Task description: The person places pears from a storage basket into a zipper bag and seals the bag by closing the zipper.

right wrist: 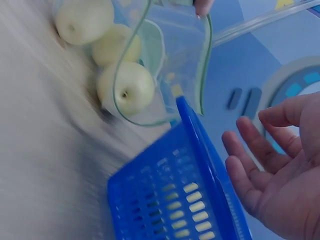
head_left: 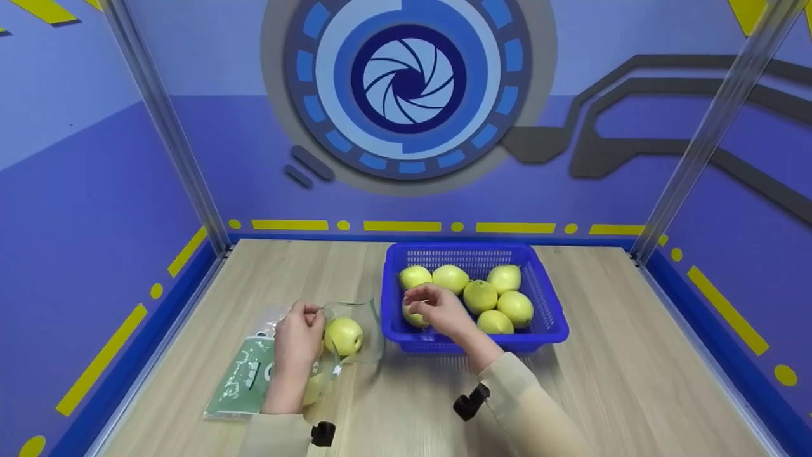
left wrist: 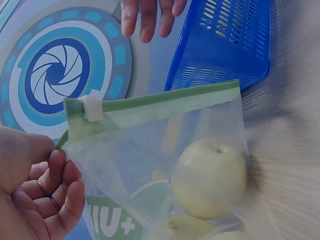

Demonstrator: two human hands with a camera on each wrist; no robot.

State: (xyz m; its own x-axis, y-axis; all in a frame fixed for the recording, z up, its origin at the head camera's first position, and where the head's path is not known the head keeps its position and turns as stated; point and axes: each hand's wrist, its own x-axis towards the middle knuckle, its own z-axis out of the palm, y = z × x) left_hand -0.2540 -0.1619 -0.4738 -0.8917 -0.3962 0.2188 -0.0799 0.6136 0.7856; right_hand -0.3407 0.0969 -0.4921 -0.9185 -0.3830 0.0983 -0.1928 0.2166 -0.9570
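My left hand (head_left: 297,339) pinches the top edge of a clear zip bag (left wrist: 130,135) with a green seal and a white slider. The bag's mouth stands open towards the basket. Several yellow-green apples (right wrist: 126,87) lie inside it on the table. At the right, my right hand (head_left: 444,311) is over the near left part of a blue plastic basket (head_left: 549,331), its fingers loosely bent and holding nothing. Beneath those fingers an apple (head_left: 415,315) is partly hidden. Several more apples (head_left: 480,296) fill the basket.
Left of my left hand, a flat green package in clear plastic (head_left: 238,384) lies on the wooden table (head_left: 609,355). Blue and purple panels (head_left: 209,152) with metal posts (head_left: 698,146) enclose the table at the back and sides.
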